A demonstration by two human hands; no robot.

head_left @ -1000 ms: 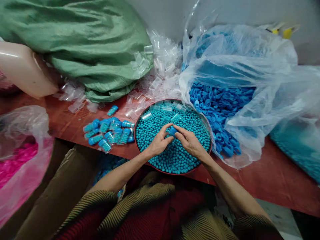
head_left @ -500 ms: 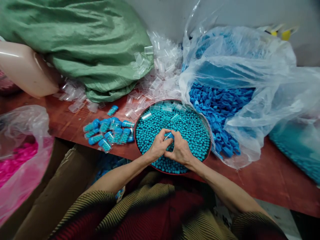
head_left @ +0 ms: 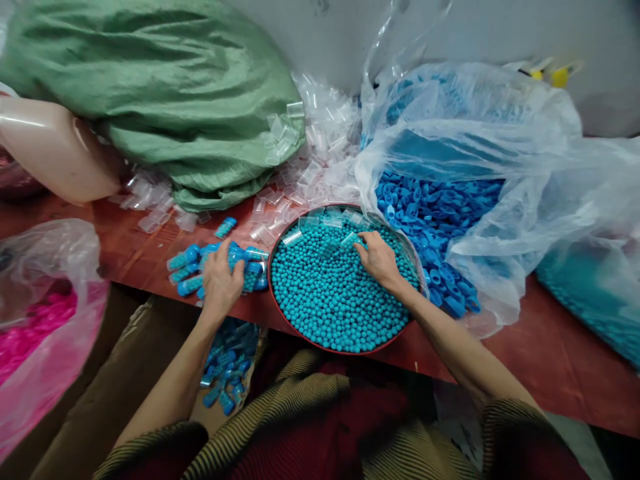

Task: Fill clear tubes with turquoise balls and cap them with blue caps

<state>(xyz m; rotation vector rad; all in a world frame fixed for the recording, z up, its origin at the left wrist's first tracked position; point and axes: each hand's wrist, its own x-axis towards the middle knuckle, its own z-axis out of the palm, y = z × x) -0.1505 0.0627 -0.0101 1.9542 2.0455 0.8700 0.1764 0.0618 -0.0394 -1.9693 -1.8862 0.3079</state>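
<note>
While my left grip (head_left: pixel 223 280) lies over the filled vials (head_left: pixel 253 272), thumb apart, my right grip (head_left: pixel 378 259) is at a clear tube (head_left: pixel 349 241) above the beads (head_left: pixel 335 307); whether clamped, I cannot tell. A careless left sweep could roll vials off the desk (head_left: pixel 133 257); right-hand fumbling could scatter beads.

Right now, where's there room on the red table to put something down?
The biggest bare patch of red table is front right, between the bag of blue pieces and the front edge. A smaller one lies between the pink bag and the filled tubes. It's crowded behind the bead basin, with loose clear tubes, and around the left hand.
</note>
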